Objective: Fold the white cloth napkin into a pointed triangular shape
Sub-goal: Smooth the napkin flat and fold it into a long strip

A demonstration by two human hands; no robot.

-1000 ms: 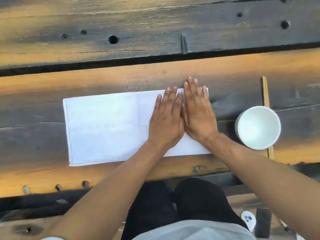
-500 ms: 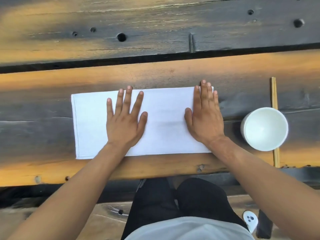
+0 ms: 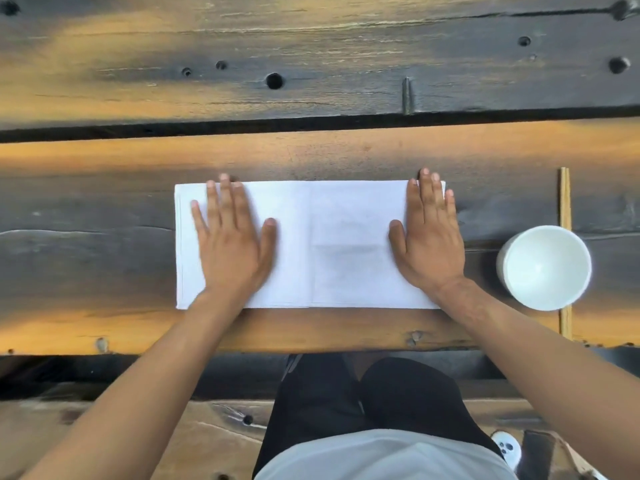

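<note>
The white cloth napkin (image 3: 332,237) lies flat on the wooden table (image 3: 311,154) as a long rectangle, its long side running left to right, with a faint vertical crease near its middle. My left hand (image 3: 232,244) presses flat on the napkin's left part, fingers straight and spread, fingertips reaching the far edge. My right hand (image 3: 429,240) presses flat on the right end, fingers straight and close together, tips just past the far edge.
A white bowl (image 3: 543,268) stands to the right of the napkin. A pair of wooden chopsticks (image 3: 565,209) lies under it, pointing away from me. A dark gap between planks (image 3: 311,123) runs across beyond the napkin. My knees show below the table's near edge.
My left hand has slid leftward across the napkin from beside my right hand to the left end, smoothing it. My right hand has stayed on the right end.
</note>
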